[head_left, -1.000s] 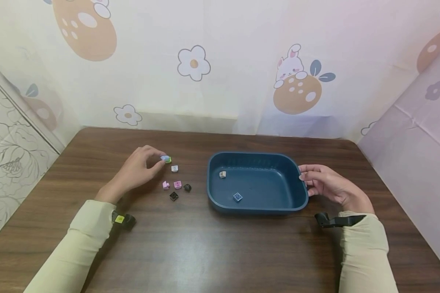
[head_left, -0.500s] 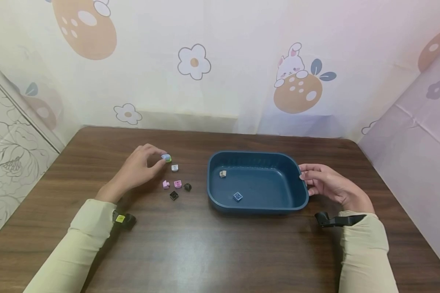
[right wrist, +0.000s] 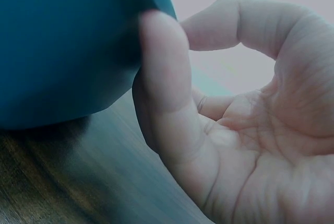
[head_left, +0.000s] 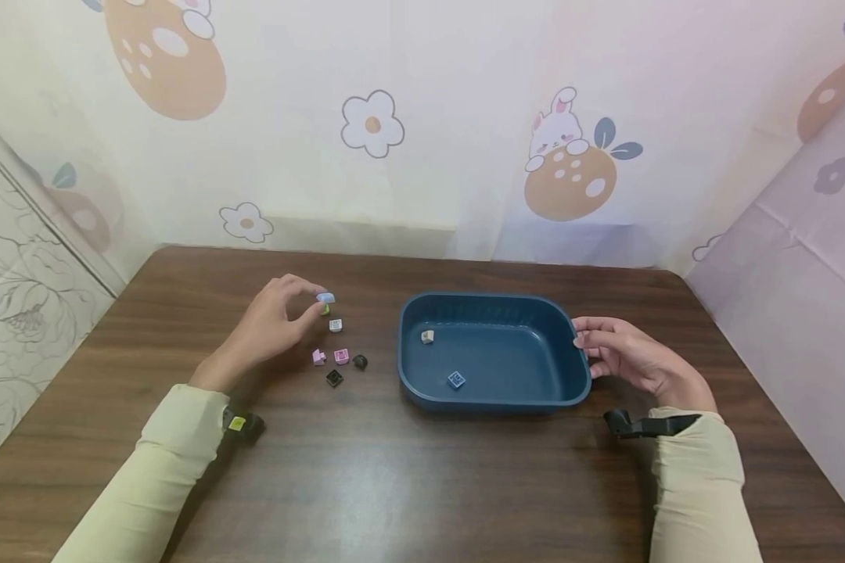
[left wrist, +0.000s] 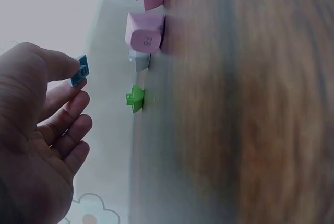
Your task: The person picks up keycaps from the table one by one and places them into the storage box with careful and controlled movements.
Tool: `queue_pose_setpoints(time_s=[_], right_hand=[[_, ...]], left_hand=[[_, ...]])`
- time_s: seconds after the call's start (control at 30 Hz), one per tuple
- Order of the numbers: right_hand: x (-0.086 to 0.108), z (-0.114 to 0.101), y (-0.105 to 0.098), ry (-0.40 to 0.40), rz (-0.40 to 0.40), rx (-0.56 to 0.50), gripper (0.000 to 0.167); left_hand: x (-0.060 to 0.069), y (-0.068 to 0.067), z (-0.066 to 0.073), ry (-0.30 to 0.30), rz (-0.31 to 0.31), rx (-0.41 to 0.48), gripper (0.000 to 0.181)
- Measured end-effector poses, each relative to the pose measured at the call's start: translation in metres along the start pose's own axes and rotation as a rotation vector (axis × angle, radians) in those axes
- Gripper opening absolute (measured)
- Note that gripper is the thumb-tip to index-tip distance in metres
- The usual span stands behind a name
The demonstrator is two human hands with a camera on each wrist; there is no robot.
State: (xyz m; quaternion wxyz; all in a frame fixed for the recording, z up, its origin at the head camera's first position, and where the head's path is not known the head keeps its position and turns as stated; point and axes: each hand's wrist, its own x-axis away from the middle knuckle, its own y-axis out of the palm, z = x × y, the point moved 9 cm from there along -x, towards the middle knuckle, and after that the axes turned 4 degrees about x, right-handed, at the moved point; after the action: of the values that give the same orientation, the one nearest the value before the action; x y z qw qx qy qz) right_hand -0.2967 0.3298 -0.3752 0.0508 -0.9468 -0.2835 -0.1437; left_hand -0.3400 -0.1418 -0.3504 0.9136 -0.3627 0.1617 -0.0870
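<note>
Between thumb and index finger, the left hand (head_left: 271,320) pinches a light blue keycap (head_left: 326,298), raised off the table; in the left wrist view the blue keycap (left wrist: 80,71) shows its hollow underside. Just below it lies a green keycap (head_left: 325,310), seen apart from the hand as a green keycap (left wrist: 136,99) in the left wrist view. A white keycap (head_left: 335,325) is nearby. The right hand (head_left: 637,356) grips the right rim of a dark blue tray (head_left: 493,405), with its thumb against the wall. Inside the tray lie a beige keycap (head_left: 428,336) and a blue keycap (head_left: 456,379).
Nearer the front lie two pink keycaps, one pink keycap (head_left: 319,357) beside another pink keycap (head_left: 341,356), and two dark ones, a black keycap (head_left: 360,362) and a black keycap (head_left: 334,378). A patterned cloth (head_left: 451,172) hangs behind the wooden table (head_left: 366,469).
The left hand has lifted the light blue keycap slightly up and to the right, showing more of the green one beneath. The right hand and tray stay in place.
</note>
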Motion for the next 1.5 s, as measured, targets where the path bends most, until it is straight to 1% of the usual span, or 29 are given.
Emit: queue_pose_setpoints(time_s=[0.23, 0.47, 0.7, 0.83, 0.93, 1.07, 1.2, 1.37, 1.5], right_hand=[[0.001, -0.001, -0.002, -0.001, 0.028, 0.011, 0.026], [0.001, 0.002, -0.002, 0.01, 0.023, 0.002, 0.028], [0.001, 0.0, 0.002, -0.007, -0.003, -0.012, 0.027], [0.0, 0.0, 0.002, -0.003, 0.015, 0.01, 0.025], [0.0, 0.0, 0.0, -0.001, 0.035, 0.02, 0.025], [0.001, 0.001, 0.0, -0.004, 0.04, 0.019, 0.026], [0.001, 0.001, -0.001, -0.004, 0.043, 0.021, 0.025], [0.001, 0.001, -0.002, 0.006, 0.062, 0.03, 0.023], [0.001, 0.001, -0.002, 0.007, 0.058, 0.024, 0.023]], left_hand=[[-0.005, 0.005, 0.014, 0.052, 0.015, 0.011, 0.019], [-0.008, 0.012, 0.028, 0.066, -0.001, 0.026, 0.021], [-0.011, 0.017, 0.038, 0.071, -0.014, 0.035, 0.023], [-0.014, 0.019, 0.046, 0.096, -0.003, 0.032, 0.022], [-0.016, 0.023, 0.051, 0.114, -0.005, 0.047, 0.023], [-0.018, 0.03, 0.056, 0.133, -0.014, 0.06, 0.022], [-0.017, 0.035, 0.061, 0.136, -0.018, 0.059, 0.021], [-0.017, 0.037, 0.066, 0.131, -0.021, 0.062, 0.021], [-0.017, 0.039, 0.066, 0.137, -0.022, 0.064, 0.021]])
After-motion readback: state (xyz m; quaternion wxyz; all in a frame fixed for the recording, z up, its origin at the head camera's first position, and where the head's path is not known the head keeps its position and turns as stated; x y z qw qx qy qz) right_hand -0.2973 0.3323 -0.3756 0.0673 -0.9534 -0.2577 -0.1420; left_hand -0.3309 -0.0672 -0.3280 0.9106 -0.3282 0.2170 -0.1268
